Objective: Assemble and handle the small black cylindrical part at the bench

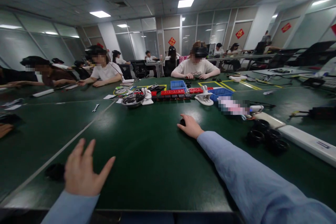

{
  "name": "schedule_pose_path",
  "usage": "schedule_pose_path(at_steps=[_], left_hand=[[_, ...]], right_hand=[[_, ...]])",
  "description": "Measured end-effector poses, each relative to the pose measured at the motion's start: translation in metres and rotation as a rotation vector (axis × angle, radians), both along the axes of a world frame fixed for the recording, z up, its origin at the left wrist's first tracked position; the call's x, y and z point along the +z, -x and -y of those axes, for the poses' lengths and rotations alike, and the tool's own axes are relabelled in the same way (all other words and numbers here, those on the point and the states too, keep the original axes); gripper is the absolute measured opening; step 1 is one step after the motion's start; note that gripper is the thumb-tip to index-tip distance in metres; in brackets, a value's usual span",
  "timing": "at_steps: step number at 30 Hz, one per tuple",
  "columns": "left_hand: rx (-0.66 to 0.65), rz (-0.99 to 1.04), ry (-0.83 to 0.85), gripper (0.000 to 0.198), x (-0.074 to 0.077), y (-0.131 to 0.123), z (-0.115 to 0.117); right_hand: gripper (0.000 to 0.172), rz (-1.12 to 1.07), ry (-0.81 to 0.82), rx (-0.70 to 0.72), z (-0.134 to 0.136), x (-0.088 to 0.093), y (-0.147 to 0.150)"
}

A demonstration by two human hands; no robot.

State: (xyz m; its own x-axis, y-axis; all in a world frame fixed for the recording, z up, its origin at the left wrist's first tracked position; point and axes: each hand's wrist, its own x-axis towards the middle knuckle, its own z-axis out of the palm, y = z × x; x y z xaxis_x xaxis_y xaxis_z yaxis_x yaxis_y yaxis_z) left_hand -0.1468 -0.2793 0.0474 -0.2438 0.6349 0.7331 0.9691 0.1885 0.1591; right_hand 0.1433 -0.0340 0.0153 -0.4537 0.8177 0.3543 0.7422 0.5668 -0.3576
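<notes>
While a squat black round piece point(54, 172) sits at the near left of the smooth dark green tabletop point(141, 154), the bare left hand point(82, 173) hovers just beside it, fingers spread, thumb wide, holding nothing. Its edge overlaps the piece in view, so I cannot tell whether they touch; any sideways shift there should be gentle, since a brush could knock the piece.

Farther off lie a small silver metal spanner point(96, 107), a shallow rounded container of dark items point(132, 102) and a long red strip point(173, 92), all well apart from the left hand.

Right of the middle, the bare right hand point(193, 126) reaches forward from a light blue cloth sleeve point(233, 161), its thumb and fingers closed around a small black piece point(183, 122). Much of that piece is hidden, and I cannot tell whether it rests on the surface or is raised. A firm, even pinch on opposite sides should suit it best; with the arm this extended, slow movement would give better control.

At far right, a cluster of glossy black ring-shaped pieces point(256, 135) sits just beside a long white box point(309, 143). The sleeve lies near them, so the forearm should pass without sweeping outward.
</notes>
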Motion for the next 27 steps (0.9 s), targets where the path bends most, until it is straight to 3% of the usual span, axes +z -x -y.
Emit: schedule_pose_path(at_steps=[3,6,11,13,16,19,23,27], left_hand=[[-0.288,-0.073,0.19,0.059,0.015,-0.056,-0.044],[-0.504,-0.02,0.362,0.057,0.012,-0.106,-0.096],[-0.551,0.087,0.489,0.076,-0.015,-0.167,-0.182],[-0.599,0.09,0.538,0.07,-0.022,-0.177,-0.203],[-0.681,0.058,0.592,0.049,-0.027,-0.174,-0.216],[-0.686,0.052,0.592,0.043,-0.027,-0.157,-0.213],[-0.484,0.075,0.593,0.038,-0.027,-0.117,-0.194],[-0.284,0.076,0.63,0.04,-0.029,-0.067,-0.155]], right_hand=[[0.048,-0.046,0.0,-0.105,0.0,0.001,0.0],[0.044,-0.09,0.043,-0.176,-0.001,0.002,-0.001],[0.033,-0.214,0.104,-0.116,-0.004,0.002,-0.006],[0.032,-0.255,0.113,-0.082,-0.007,0.001,-0.009],[0.032,-0.31,0.136,-0.092,-0.011,0.001,-0.013],[0.033,-0.31,0.156,-0.081,-0.013,0.001,-0.014],[0.035,-0.237,0.179,-0.024,-0.014,0.001,-0.012],[0.034,-0.173,0.179,0.011,-0.012,0.002,-0.011]])
